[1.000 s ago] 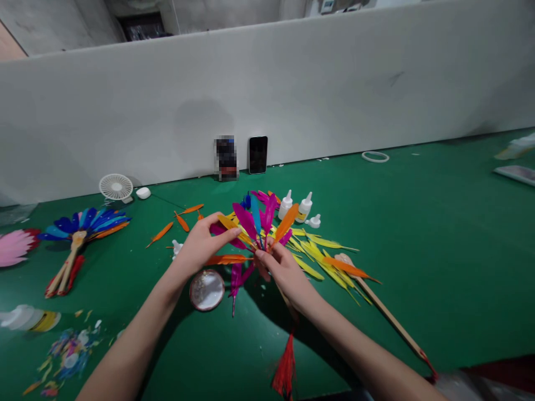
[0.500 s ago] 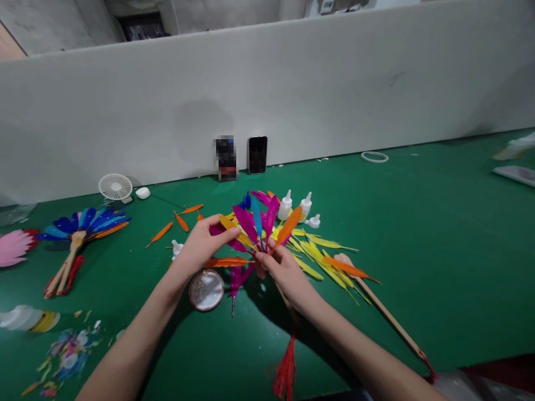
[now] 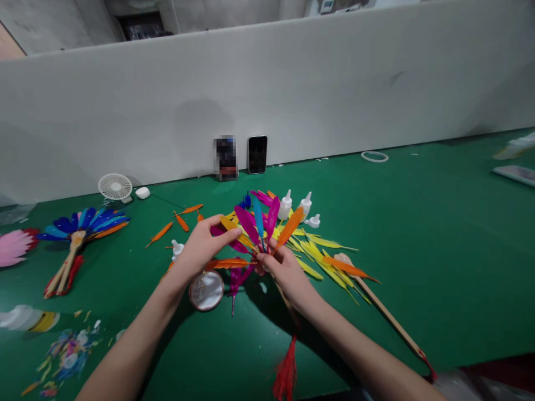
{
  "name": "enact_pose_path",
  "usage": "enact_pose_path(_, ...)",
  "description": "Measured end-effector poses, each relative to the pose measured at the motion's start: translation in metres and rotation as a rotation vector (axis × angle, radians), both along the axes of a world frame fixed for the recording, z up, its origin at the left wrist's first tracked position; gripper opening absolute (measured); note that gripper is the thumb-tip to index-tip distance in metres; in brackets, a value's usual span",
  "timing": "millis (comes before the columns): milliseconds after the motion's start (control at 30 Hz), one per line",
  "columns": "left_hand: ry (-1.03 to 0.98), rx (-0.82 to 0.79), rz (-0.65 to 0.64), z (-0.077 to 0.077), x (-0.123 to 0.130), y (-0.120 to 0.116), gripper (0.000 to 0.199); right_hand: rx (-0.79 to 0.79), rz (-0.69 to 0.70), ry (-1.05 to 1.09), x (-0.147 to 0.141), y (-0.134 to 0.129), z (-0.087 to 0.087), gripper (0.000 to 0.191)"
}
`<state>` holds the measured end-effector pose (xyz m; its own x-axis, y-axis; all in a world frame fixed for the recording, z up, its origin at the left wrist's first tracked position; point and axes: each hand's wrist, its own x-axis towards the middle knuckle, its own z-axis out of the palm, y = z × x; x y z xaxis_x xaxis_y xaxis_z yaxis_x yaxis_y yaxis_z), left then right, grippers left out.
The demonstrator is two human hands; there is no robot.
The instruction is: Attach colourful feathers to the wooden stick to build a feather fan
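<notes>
The left hand (image 3: 204,242) is pinching a yellow-orange feather (image 3: 234,230) between thumb and fingers at the 10 o'clock side of a multicoloured feather fan (image 3: 247,224). The right hand (image 3: 286,270) is gripping the fan near the base of its feathers, thumb pressing there; the fingers beneath are partly hidden. The fan is standing out in the middle of the green table (image 3: 418,234), its magenta, blue and orange feathers spreading towards 11, 12 and 1 o'clock, while a red tassel (image 3: 285,370) is hanging towards 6 o'clock. From the fan, a round dish (image 3: 207,290) is sitting at 8 o'clock, two white bottles (image 3: 285,206) are standing at 1 o'clock, loose yellow feathers (image 3: 330,265) are lying at 3 o'clock and a wooden stick (image 3: 387,312) is pointing towards 4 o'clock. Well apart at 9 o'clock, blue feather fans (image 3: 86,224) are lying
</notes>
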<state>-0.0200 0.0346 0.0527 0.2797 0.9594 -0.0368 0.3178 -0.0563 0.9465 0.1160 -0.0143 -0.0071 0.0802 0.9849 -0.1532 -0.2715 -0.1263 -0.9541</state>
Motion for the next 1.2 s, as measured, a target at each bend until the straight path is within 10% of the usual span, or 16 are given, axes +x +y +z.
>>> enact_pose_path(1200, 0.016, 0.030, -0.010, -0.0029, -0.0011, 0.0001, 0.016, -0.043, -0.046, -0.029, -0.0010, -0.0010, 0.0026, 0.019)
